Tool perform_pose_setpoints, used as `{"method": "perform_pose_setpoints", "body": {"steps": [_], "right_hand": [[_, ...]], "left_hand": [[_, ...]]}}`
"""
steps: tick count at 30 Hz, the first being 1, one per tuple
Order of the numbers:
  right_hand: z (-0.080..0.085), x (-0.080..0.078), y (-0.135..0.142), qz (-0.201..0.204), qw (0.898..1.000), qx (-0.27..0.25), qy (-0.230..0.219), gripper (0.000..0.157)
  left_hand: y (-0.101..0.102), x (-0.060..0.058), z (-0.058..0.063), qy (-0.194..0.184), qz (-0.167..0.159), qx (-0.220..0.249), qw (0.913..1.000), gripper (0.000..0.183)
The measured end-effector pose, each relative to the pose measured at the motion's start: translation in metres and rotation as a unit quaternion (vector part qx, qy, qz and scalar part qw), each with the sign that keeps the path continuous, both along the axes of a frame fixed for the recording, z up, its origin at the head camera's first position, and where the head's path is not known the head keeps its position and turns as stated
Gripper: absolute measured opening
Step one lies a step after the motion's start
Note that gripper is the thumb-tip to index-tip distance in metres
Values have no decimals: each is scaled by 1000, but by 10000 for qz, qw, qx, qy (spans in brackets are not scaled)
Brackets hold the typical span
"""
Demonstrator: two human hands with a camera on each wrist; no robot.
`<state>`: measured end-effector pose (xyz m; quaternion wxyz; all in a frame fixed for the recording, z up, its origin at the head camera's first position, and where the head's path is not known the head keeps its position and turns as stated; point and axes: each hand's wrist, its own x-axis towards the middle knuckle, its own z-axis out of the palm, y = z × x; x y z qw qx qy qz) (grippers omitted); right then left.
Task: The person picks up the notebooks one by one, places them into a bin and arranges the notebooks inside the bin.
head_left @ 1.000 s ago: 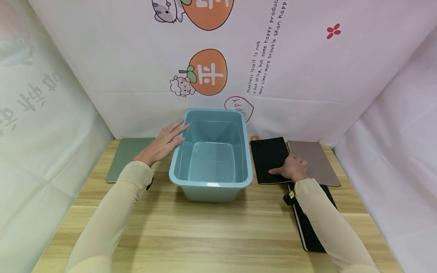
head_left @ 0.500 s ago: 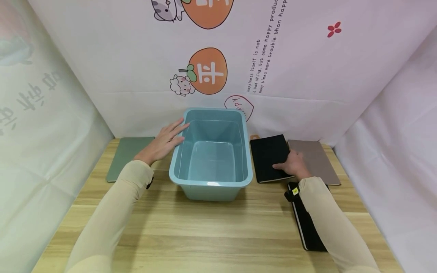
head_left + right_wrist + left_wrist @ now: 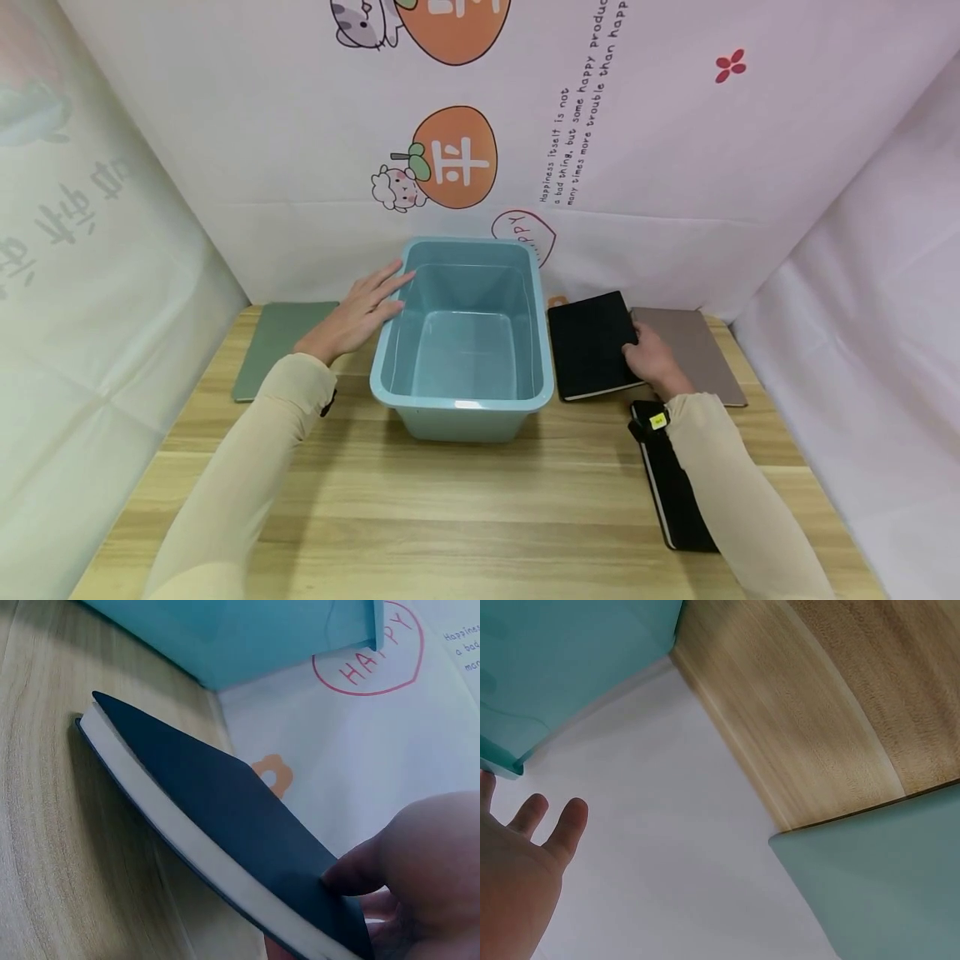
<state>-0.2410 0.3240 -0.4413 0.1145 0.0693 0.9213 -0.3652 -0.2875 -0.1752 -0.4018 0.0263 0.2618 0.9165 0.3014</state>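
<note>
My right hand (image 3: 652,360) pinches a black notebook (image 3: 591,348) by its right edge, thumb on the cover and fingers underneath. In the right wrist view the notebook (image 3: 217,799) is tilted, with its gripped side raised and its white page edges showing. To the left stands a light-blue plastic bin (image 3: 465,406), with nothing inside. My left hand (image 3: 354,321) rests on the bin's left rim, fingers extended. Beneath my right forearm lies a second black notebook (image 3: 678,500), partly covered by the sleeve.
A taupe notebook (image 3: 693,354) lies at the back right, partly behind my right hand. At the back left is a green notebook (image 3: 281,342). White printed cloth (image 3: 637,250) walls the wooden table (image 3: 450,517) at the back and sides.
My right hand has gone from lying spread over the black notebook to pinching its right edge. That side has lifted and the notebook has turned slightly. My left hand and the bin stay put.
</note>
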Motion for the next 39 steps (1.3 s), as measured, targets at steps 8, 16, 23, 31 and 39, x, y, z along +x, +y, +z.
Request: {"method": "perform_pose_setpoints", "body": {"steps": [8, 16, 23, 31, 39], "right_hand": [[3, 6, 0, 17, 9995, -307, 45, 67], [0, 9, -1, -14, 9948, -968, 320, 67], [-5, 14, 1, -210, 9901, -1337, 359, 65], [2, 19, -1, -326, 9845, -1630, 568, 63], [11, 20, -2, -445, 9774, -1980, 590, 63]], "left_hand": [[0, 0, -1, -15, 16, 20, 10000, 55], [-1, 2, -2, 24, 15, 93, 10000, 56], [2, 3, -1, 124, -48, 175, 9998, 54], [1, 2, -2, 103, -30, 164, 9998, 53], [1, 1, -1, 89, -30, 106, 9999, 54]]}}
